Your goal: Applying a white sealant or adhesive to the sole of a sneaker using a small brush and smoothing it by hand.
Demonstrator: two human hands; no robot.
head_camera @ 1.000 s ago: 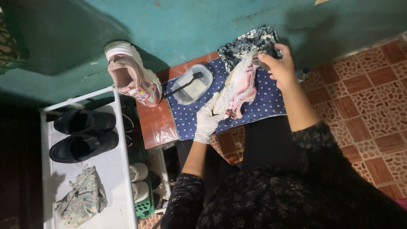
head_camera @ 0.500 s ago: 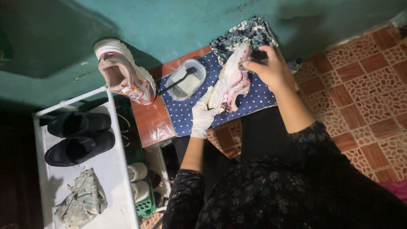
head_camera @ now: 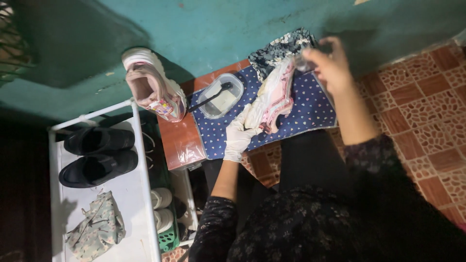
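Observation:
My left hand, in a white glove, grips the lower end of a pink and white sneaker that lies on a blue dotted cloth. My right hand is bare and hovers just past the sneaker's far end. Its fingers are closed around a small blurred object that I cannot make out. A clear plastic container with a dark-handled brush in it sits on the cloth to the left of the sneaker.
A second pink sneaker stands on the brown table against the teal wall. A dark floral cloth lies behind the dotted one. A white shoe rack at left holds black shoes and a floral bag. Tiled floor lies to the right.
My right hand has come off the sneaker's upper end and moved up and to the right with the small object. My gloved left hand keeps its grip on the sneaker.

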